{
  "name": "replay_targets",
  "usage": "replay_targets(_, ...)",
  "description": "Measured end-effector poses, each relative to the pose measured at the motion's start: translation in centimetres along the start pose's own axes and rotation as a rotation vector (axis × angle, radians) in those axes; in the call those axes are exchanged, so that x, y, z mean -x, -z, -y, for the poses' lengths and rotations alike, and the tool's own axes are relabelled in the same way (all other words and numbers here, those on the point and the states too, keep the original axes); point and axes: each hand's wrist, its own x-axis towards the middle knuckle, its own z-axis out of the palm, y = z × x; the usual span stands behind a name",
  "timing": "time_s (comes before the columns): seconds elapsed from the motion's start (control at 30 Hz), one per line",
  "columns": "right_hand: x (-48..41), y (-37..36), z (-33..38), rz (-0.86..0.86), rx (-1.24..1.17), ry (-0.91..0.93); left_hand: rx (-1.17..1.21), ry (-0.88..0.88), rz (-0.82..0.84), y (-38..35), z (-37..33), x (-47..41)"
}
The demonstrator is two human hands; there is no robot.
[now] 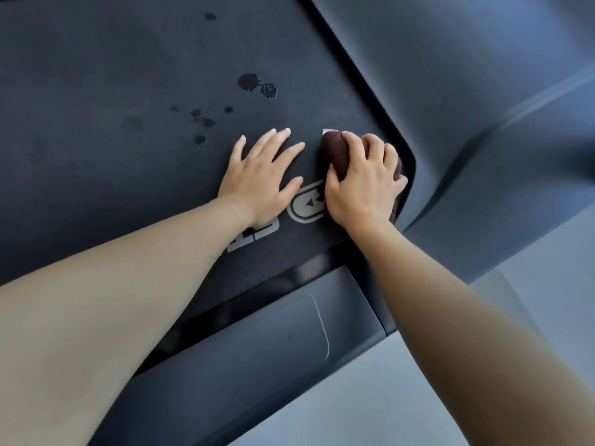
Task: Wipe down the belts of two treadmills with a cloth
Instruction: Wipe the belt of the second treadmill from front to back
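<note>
- one dark brown cloth [336, 152] sits bunched on the treadmill belt [96, 140], close to the belt's right edge.
- the right hand [363, 178] lies on top of the cloth, fingers curled over it and closed around the wad, pressing it down onto the belt.
- the left hand [260, 178] rests just to the left of the cloth, palm flat on the belt with fingers spread wide and nothing in its grasp.
- pale printed markings [306, 204] show on the belt between and beneath the two hands, partly covered by them, so the lettering cannot be read whole.
- several dark wet-looking spots [254, 83] are scattered on the belt farther off and to the left of the hands.
- a dark side rail [483, 107] of the treadmill runs along the right of the belt, and a dark end cover [257, 349] lies across the near end of the belt.
- pale grey floor [418, 397] shows at the near right, beyond the treadmill's frame.
- both bare forearms reach in from the near edge toward the belt.
</note>
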Motion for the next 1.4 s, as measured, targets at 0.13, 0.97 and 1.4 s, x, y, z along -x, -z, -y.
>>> replay_targets(0.13, -2.8, 0.2, -0.1, 0.001, 0.014, 0.026, -0.002, 0.005, 0.004, 0.2, 0.0, 0.0)
replay_targets(0.97, -5.6, -2.1, 3.4, 0.032, -0.044, 0.281, -0.043, 0.132, 0.012, 1.8, 6.1, -4.9)
replay_targets(1.4, -17.2, -4.7, 9.3, 0.039, -0.090, 0.320, -0.055, 0.346, -0.044, 2.1, 10.5, -10.0)
